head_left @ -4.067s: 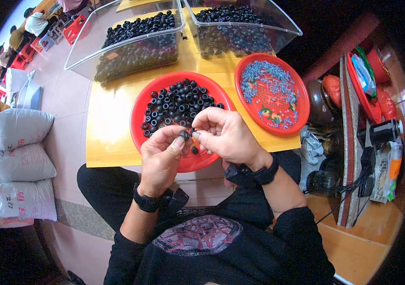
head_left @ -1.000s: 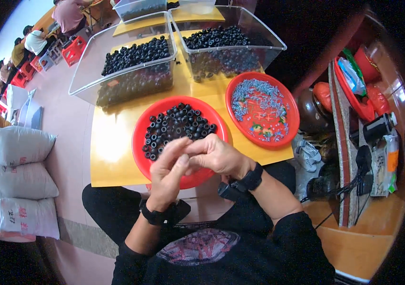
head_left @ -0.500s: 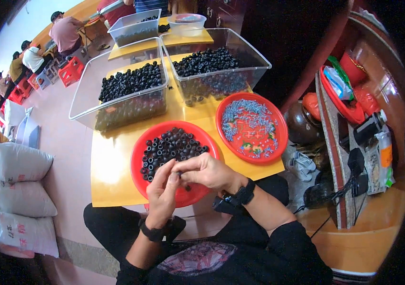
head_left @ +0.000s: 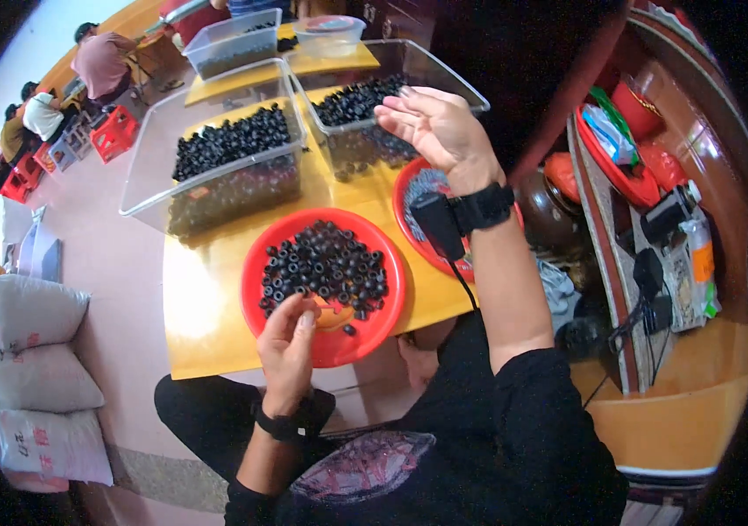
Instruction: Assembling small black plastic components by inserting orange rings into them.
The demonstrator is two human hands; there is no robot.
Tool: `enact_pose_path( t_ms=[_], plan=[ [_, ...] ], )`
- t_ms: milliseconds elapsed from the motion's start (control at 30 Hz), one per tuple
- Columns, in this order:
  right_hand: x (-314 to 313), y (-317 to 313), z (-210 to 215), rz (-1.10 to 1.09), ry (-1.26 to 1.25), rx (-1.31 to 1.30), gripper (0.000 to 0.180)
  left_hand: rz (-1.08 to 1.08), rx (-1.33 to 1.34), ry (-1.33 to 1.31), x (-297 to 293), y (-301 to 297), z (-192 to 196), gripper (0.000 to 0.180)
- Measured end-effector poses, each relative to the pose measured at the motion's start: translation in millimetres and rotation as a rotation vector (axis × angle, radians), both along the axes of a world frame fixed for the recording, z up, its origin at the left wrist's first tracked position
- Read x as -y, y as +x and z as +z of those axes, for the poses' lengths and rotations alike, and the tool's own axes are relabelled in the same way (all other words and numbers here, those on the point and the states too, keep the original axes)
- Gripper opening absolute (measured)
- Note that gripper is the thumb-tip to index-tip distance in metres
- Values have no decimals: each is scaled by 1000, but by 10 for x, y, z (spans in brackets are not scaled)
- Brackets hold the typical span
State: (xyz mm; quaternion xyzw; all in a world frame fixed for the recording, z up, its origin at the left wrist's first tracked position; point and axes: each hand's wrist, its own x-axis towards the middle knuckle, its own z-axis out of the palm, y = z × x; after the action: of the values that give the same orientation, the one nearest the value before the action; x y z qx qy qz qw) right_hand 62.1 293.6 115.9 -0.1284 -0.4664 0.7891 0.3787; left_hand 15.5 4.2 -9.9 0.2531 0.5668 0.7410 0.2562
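My left hand point(head_left: 289, 351) is over the near rim of a red round tray point(head_left: 253, 254), its thumb and fingertips drawn together in a pinch. Whatever they hold, if anything, is too small to make out. Several small black ring-shaped caps point(head_left: 321, 263) lie heaped in that tray. My right hand point(head_left: 440, 131) is raised above the near edge of the right clear bin point(head_left: 470, 96), fingers stretched out and nothing visible in them. Black caps point(head_left: 352, 103) fill part of that bin. Behind my right wrist, a second red tray point(head_left: 402, 188) with tiny bluish pieces is partly hidden.
A left clear bin point(head_left: 150, 188) of black caps stands beside the right one on the yellow table point(head_left: 203, 324). Farther back are another clear bin point(head_left: 234, 39) and a tub point(head_left: 330, 37). White sacks point(head_left: 36, 377) are stacked at left; a cluttered shelf point(head_left: 619, 289) borders the right.
My hands have come apart. The right rose from the near tray to the right bin and its fingers opened; the left stays low over the near tray.
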Motion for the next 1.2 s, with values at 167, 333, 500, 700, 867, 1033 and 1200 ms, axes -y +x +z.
enact_pose_path(
  t_ms=[167,333,500,700,867,1033,1200],
  plan=[
    [188,811,-440,-150,173,311,22,-17,-41,-36,4,-16,25,23],
    [364,1177,-725,-188,497,843,10,-19,-87,-40,-12,30,39,22],
    [451,1095,-798,-84,940,1411,13,12,-70,-73,49,28,93,20],
    [399,1052,-921,-55,1107,1433,9,13,-173,-133,83,-47,137,17],
    [417,986,-938,-98,1148,1475,11,-128,-660,-304,46,-67,109,16],
    [467,925,-956,-175,1290,1502,15,-229,-891,-320,-108,50,141,16],
    [524,926,-892,-139,1256,1499,17,-318,-1051,-468,-156,66,84,21]
  ],
)
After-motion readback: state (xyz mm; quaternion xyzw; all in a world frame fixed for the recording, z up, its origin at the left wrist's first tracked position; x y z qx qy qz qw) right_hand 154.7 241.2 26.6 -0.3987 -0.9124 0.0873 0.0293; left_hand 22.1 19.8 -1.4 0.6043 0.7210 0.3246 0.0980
